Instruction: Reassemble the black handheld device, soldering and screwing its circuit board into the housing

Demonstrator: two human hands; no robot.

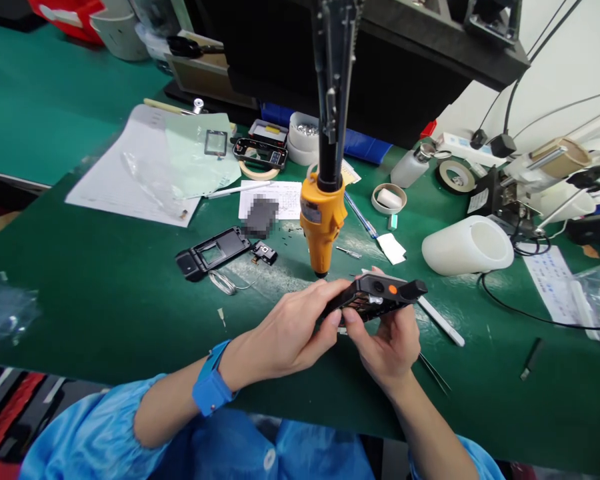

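Observation:
A black handheld radio is held up between both hands over the bench; its top end shows an orange button, a round knob and a stubby antenna. Fingers of my left hand grip its left end. My right hand holds it from below and the right, thumb pressed near its exposed inner side. Much of the underside is hidden by my fingers. Just behind hangs a yellow electric screwdriver, tip down. To the left lie a black housing with a window, a small black module and coiled thin wire.
Tweezers and a white pen-like stick lie by my right hand. A white cylinder, a tape roll and a dispenser bottle stand at right. Paper sheets cover the back left. A cable crosses the right side.

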